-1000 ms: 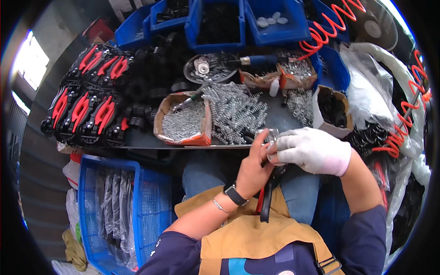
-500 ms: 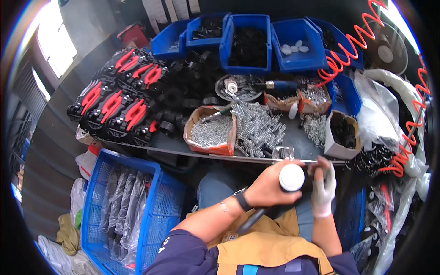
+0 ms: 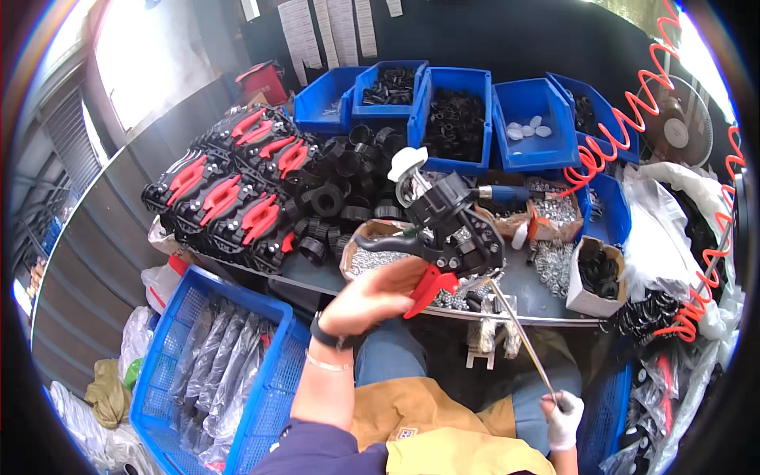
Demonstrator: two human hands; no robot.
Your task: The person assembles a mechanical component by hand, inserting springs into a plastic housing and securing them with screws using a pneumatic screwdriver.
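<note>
My left hand (image 3: 376,297) grips a black caulking gun (image 3: 447,210) with a red trigger, raised over the table's front edge. A white cup-shaped piece (image 3: 408,161) sits at the gun's upper end. Some of my left fingers are hidden behind the handle. From the gun's lower right side a thin metal rod (image 3: 518,336) slants down toward me. My right hand (image 3: 564,419), in a pale glove with bare fingertips, pinches the lower end of this rod, above my right thigh.
Several black gun bodies with red triggers (image 3: 222,198) are stacked at the left, beside black rings (image 3: 324,198). Blue bins (image 3: 534,154) line the back. A carton of springs (image 3: 372,261), a red coiled hose (image 3: 633,119) and a blue crate (image 3: 273,372) of bagged items surround me.
The gun has swung up and left, its white end now pointing away from me. My right hand has moved down toward me and now holds the rod's end. The view has tilted up.
</note>
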